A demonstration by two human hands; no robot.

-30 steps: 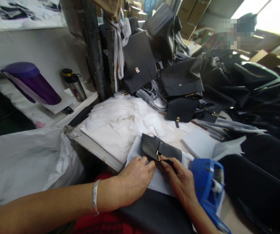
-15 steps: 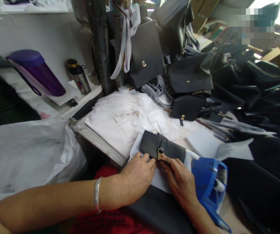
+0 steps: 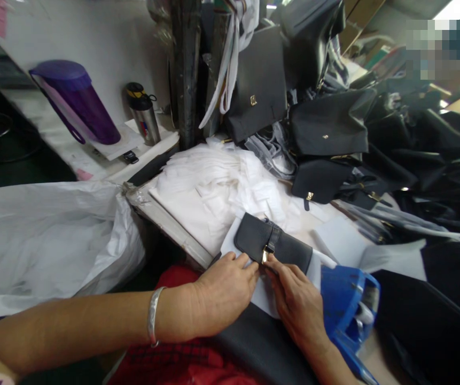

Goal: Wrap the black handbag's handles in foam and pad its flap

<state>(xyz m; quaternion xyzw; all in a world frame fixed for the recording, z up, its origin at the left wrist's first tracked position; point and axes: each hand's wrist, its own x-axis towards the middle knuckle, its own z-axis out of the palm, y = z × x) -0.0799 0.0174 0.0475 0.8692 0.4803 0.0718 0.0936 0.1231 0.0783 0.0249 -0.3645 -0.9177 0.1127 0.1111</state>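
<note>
A small black bag flap (image 3: 249, 235) with a strap and gold buckle (image 3: 265, 256) lies over white paper (image 3: 266, 297) and a larger black bag body (image 3: 265, 342) in front of me. My right hand (image 3: 297, 299) pinches the strap at the gold buckle, thumb and index finger together. My left hand (image 3: 225, 289), a silver bangle on its wrist, meets it from the left with curled fingers by the flap's lower edge. What the left fingertips grip is hidden behind the hand.
White tissue sheets (image 3: 217, 182) are piled behind the flap. Black bags (image 3: 329, 120) heap up at the back right. A blue plastic tool (image 3: 344, 294) stands right of my hands. Left are a purple bottle (image 3: 89, 107), a steel flask (image 3: 145, 120) and a white plastic sack (image 3: 53, 235).
The view has shifted slightly, so the surroundings appear further right. Both hands stay at the buckle, with only small finger movement; the buckle appears tilted a little differently.
</note>
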